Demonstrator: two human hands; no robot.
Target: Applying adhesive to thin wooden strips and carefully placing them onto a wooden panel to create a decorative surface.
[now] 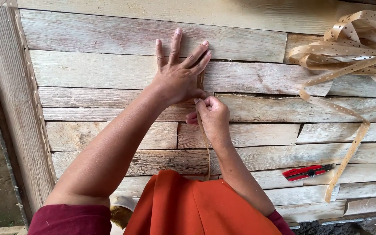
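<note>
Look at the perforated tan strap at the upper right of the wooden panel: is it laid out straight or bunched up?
Bunched up. The perforated strap lies in loose overlapping loops, with one tail trailing down across the boards.

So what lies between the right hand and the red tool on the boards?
In the head view, only bare wooden boards lie between the right hand and the red tool; the perforated strap hangs further right.

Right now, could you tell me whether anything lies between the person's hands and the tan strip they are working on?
Nothing visible does. The left hand presses flat on the strip against the wooden slats, and the right hand pinches the same strip just below. The red cutter and the heap of perforated strapping lie well off to the right.
</note>
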